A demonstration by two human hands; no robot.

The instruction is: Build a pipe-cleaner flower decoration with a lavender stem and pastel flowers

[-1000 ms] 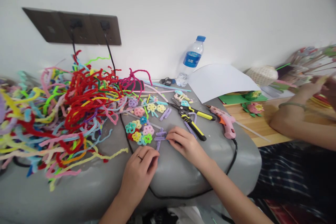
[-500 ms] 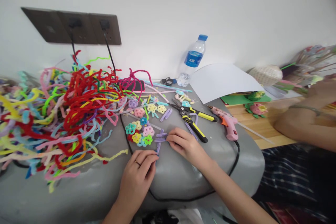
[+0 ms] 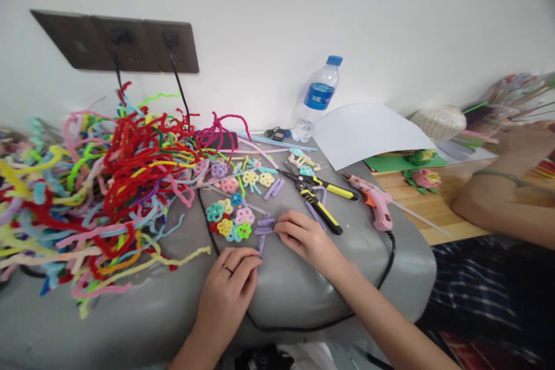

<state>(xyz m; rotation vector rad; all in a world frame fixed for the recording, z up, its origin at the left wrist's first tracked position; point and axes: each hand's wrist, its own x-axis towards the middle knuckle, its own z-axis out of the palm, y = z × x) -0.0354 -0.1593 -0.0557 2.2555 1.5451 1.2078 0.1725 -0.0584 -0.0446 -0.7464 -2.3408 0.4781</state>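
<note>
Folded purple pipe cleaner pieces [image 3: 264, 230] lie crossed on the grey table between my hands. My left hand [image 3: 228, 286], with a ring on it, is closed, its fingertips pinched at the lower end of the upright purple piece. From the right, my right hand [image 3: 307, 240] is closed with thumb and finger on the end of the sideways pieces. Both grips are partly hidden by the fingers. Just behind is a cluster of pipe cleaner flowers [image 3: 225, 228]. Another folded purple pair [image 3: 274, 189] rests farther back.
Yellow-black pliers [image 3: 318, 208] and a pink glue gun [image 3: 377, 206] lie right, its cord looping along the front. A tangled pipe cleaner heap [image 3: 143, 150] covers the left. Behind stand a water bottle [image 3: 318, 95] and white paper [image 3: 368, 133]. Another person's arm [image 3: 498, 202] rests at right.
The view has shifted slightly. My hands stay almost still at the purple pieces. The other person's forearm at right has moved a little.
</note>
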